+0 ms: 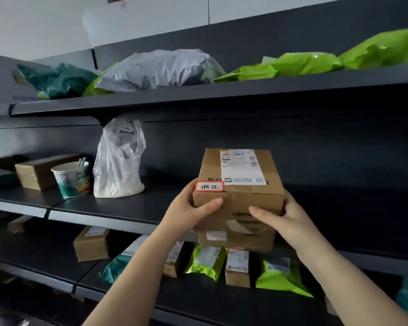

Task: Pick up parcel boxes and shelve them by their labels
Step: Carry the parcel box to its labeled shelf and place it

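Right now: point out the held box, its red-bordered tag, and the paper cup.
held box (243, 196), head view, front top edge
red-bordered tag (209, 186), head view, tag centre
paper cup (72, 180), head view, side wall

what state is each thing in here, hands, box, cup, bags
left hand: gripping the box's left side
right hand: gripping the box's right side
parcel box: sealed, held at the middle shelf's front
paper cup: upright, open
clear plastic bag: upright, loosely closed
grey mailer bag: lying sealed
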### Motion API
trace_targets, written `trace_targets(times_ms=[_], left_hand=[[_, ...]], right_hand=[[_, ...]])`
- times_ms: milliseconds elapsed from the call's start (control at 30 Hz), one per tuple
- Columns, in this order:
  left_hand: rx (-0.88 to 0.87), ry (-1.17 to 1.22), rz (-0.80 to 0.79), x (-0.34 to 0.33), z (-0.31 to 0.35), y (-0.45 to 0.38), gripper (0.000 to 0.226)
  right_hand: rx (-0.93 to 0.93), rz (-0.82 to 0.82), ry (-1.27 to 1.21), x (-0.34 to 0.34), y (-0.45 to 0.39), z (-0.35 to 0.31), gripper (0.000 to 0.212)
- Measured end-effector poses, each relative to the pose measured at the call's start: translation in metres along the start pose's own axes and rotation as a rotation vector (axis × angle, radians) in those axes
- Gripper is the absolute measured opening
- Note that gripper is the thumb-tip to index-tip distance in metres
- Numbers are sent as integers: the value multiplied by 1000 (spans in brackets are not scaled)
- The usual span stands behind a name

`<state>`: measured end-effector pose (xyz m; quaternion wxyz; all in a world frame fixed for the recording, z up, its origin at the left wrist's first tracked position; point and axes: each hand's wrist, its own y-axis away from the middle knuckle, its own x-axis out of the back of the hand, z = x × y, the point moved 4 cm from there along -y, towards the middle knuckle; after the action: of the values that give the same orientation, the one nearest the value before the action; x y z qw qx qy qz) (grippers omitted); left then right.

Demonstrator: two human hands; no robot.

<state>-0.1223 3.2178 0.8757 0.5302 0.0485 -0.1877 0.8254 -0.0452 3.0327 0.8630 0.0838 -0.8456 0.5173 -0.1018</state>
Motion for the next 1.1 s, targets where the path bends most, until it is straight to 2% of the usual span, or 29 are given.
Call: trace_targets(times_ms=[100,233,333,433,600,800,967,1100], left_hand=[[40,-10,-42,-11,-3,-21,30],[93,-15,-69,-20,-11,-45,24],[132,23,-80,-24,-16,-59,21],[156,35,-100,-25,-20,-71,27],[167,46,-147,-29,-29,-93,45],[42,-63,-164,-35,-43,-115,44],[-8,-79,-82,-37,-51,-127,48],[-21,-91,-75,-41,-53,-133,49]], right_hand=[[-34,55,46,10,-17,9,40],[-50,90,116,17,-36,18,37],[-74,112,178,20,-48,24,41],[-120,145,224,22,-59,27,49],[-136,148,248,22,-74,31,51],[-156,196,315,22,-90,42,69],[-145,235,333,20,-100,48,71],[-134,243,335,21,-105,50,67]])
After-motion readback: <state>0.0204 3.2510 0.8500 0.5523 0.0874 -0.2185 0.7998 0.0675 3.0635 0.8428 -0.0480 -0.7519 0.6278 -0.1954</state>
